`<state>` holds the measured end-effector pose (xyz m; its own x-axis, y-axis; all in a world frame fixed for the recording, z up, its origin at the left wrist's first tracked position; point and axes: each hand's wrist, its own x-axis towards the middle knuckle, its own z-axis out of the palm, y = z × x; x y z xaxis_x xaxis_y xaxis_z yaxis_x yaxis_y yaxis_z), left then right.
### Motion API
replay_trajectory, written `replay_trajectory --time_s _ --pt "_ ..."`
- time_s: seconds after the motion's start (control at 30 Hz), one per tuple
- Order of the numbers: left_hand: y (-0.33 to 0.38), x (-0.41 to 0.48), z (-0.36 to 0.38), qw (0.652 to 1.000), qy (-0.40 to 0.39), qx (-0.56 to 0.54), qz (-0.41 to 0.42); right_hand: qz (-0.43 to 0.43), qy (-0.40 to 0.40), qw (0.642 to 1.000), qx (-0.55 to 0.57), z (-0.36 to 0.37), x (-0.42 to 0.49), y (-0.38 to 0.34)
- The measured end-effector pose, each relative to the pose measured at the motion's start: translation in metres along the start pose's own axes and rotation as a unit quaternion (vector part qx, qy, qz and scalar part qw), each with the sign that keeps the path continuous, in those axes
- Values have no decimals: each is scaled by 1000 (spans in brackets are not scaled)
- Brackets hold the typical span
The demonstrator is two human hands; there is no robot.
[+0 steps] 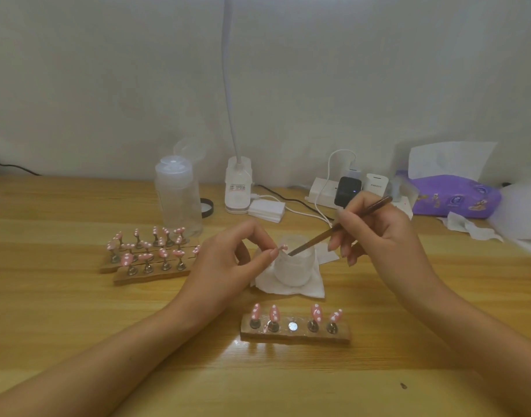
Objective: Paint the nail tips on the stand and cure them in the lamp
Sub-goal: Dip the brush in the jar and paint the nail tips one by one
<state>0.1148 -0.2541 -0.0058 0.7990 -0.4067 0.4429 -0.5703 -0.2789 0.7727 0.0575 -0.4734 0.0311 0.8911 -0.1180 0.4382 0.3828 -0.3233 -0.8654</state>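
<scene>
My left hand [228,260] pinches a small holder with a pink, white-dotted nail tip [283,247] above a white cup [292,267]. My right hand [375,230] grips a thin brown brush [339,225], its point close to the nail tip over the cup's mouth. In front of me lies a wooden stand [295,334] with several pink dotted nail tips on metal pegs; its middle magnet spot [292,326] is bare. Two more wooden stands [146,257] full of pink dotted tips sit to the left.
The cup rests on a white tissue [291,287]. A clear bottle [178,200], a white lamp base [238,188], a stack of pads [267,209], a power strip with chargers and cables [345,191] and a purple tissue pack [453,197] line the back of the wooden table [77,326].
</scene>
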Motion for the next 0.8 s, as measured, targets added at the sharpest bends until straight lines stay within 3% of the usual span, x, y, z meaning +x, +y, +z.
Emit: replay_trajectory --time_s 0.33,0.57,0.8 --pt "0 0 0 1000 1 -3 -11 104 136 962 211 -1 -12 24" --pt "0 1 0 1000 9 -3 -14 142 128 948 253 -4 -10 26" --pt "1 1 0 1000 6 -18 -4 133 80 964 218 0 -10 24"
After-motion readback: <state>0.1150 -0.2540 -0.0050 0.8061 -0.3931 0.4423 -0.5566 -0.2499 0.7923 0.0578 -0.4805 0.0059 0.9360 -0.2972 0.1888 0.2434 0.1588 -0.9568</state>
